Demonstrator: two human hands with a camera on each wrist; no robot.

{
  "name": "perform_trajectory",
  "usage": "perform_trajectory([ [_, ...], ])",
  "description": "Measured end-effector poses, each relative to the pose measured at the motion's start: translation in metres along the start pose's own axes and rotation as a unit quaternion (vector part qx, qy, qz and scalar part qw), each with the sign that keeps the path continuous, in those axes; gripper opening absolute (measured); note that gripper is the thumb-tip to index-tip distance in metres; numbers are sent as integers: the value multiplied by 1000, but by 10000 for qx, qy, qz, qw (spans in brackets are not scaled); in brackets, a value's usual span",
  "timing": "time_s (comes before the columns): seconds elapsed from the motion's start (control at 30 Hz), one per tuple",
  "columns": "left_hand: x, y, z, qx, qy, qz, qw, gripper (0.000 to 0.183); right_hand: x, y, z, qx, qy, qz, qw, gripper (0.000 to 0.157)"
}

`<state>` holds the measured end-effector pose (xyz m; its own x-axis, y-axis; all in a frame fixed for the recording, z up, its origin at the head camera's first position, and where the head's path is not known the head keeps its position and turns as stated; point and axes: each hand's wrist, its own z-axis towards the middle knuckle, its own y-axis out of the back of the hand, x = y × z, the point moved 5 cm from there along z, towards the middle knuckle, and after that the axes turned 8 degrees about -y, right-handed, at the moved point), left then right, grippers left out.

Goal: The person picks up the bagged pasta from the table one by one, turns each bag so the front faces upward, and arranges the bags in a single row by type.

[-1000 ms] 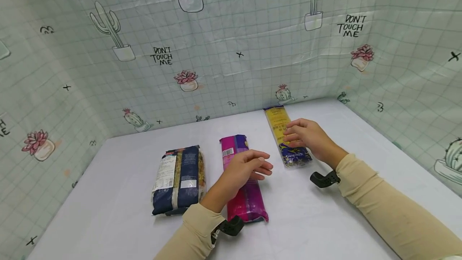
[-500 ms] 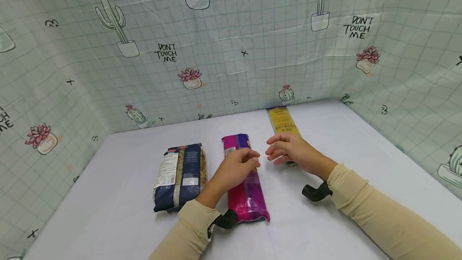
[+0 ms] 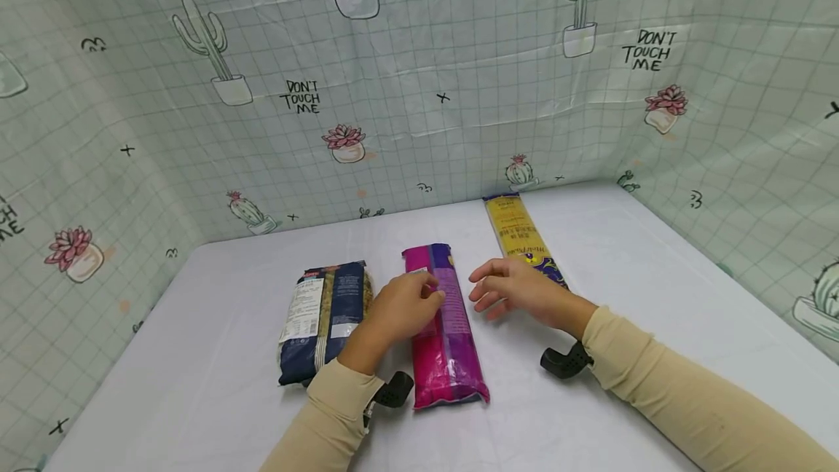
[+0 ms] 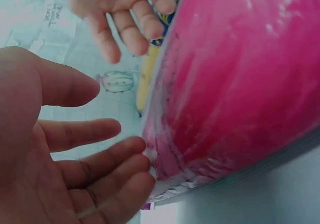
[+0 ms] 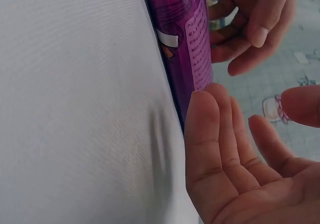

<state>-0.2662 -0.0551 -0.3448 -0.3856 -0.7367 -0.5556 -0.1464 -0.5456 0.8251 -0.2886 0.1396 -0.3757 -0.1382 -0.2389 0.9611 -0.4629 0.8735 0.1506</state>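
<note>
A long pink-and-purple packet lies lengthwise on the white table. Over its left side is my left hand, fingers relaxed and slightly bent. The left wrist view has those fingertips at the edge of the pink packet; whether they touch it I cannot tell. My right hand hovers just right of the packet, its palm facing it and nothing in its grasp. In the right wrist view, the fingers of that hand extend toward the packet's purple side.
Left of the pink packet lies a navy bag with a white label and small yellowish-brown pieces inside. A slim yellow-and-blue packet lies behind my right hand. Patterned cloth walls the back and sides of the table.
My right hand has come left and nearer, from over the yellow packet to beside the pink one. My left hand has shifted left to the pink packet's left side.
</note>
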Motion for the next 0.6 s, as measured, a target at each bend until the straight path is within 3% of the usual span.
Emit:
perform_trajectory([
  [0.3, 3, 5, -1, -11, 141, 418, 9990, 40, -9, -7, 1, 55, -480, 98, 9988, 34],
  [0.6, 10, 4, -1, -73, 368, 486, 9981, 48, -14, -11, 3, 31, -547, 38, 9985, 32],
])
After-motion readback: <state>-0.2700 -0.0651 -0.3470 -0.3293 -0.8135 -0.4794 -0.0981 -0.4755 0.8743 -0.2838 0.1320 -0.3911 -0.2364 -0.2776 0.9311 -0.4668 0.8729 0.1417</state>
